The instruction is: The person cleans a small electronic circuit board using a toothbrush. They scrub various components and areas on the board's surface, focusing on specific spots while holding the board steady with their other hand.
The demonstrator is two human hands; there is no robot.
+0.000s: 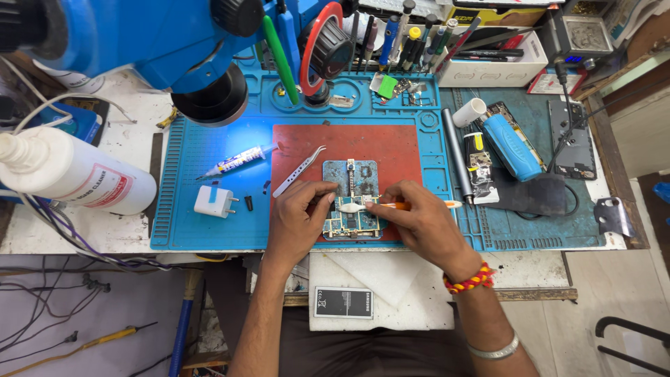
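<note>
The work in hand is brush-cleaning of a phone circuit board (351,218), judging by the tool and its position. The board sits in a metal holder (349,176) on the red mat (380,150), which lies on the blue work mat (209,202) at the centre of the bench.

1. Right hand (419,222): thumb and fingers are pressed together around the orange handle of a small brush (394,206). The white bristle head rests on the upper part of the board. The handle end projects to the right, past the knuckles.
2. Left hand (299,213): fingers are curled down against the left edge of the board and holder, bracing them. It pinches nothing; it only presses.

Nearby items: metal tweezers (299,172) lie just left of the holder on the red mat. A syringe (237,160) and a white plug adapter (213,201) lie farther left on the blue mat. A large white bottle (73,174) lies on its side at the left edge of the bench. The blue microscope head (160,42) hangs above the upper left of the mat.

Assessment: the scrubbing stage appears to be under way, not finished. The next move calls for short, light strokes, with the left hand holding the board firm so it does not shift in the holder.
</note>
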